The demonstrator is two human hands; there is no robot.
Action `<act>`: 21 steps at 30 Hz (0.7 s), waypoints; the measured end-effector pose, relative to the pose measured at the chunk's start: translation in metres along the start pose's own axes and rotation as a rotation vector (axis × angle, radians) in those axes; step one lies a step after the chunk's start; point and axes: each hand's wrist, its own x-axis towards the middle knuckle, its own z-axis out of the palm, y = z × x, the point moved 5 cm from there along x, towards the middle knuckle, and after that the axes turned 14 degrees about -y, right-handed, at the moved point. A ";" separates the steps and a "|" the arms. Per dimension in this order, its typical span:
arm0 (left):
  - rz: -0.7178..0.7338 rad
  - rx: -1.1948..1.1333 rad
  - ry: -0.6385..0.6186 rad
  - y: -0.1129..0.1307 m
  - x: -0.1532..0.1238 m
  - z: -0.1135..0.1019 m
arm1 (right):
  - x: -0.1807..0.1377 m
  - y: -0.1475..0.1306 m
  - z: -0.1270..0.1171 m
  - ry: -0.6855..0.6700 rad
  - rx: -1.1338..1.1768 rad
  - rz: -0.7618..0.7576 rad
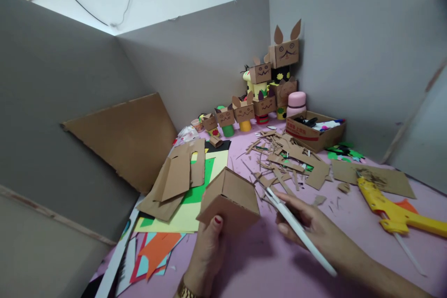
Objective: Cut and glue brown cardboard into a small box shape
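My left hand (209, 247) is closed around a small folded cardboard box (228, 202), its thumb pressed against the near side. The box is tilted, with a corner and seam facing up. In my right hand (307, 223) is a craft knife (296, 230) with a long white handle. Its thin dark blade points up and left, just beyond the right side of the box. Whether the blade touches the box I cannot tell. Under both hands lies a pink table surface (272, 260).
Cardboard scraps (279, 158) lie beyond my right hand. A yellow glue gun (387, 209) rests at right, near an open carton (314, 132). Cardboard pieces (178, 179) and coloured paper (160, 249) lie at left. Cardboard animal figures (242, 111) and a pink flask (296, 102) stand behind.
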 end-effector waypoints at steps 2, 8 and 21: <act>0.017 0.079 -0.022 0.004 0.000 -0.006 | 0.000 0.003 0.002 -0.008 -0.029 0.010; 0.075 0.209 -0.093 0.015 0.003 -0.007 | 0.000 0.007 0.000 0.004 -0.042 0.053; -0.033 0.359 -0.331 0.009 0.004 0.011 | -0.010 -0.014 -0.004 0.146 -0.076 -0.055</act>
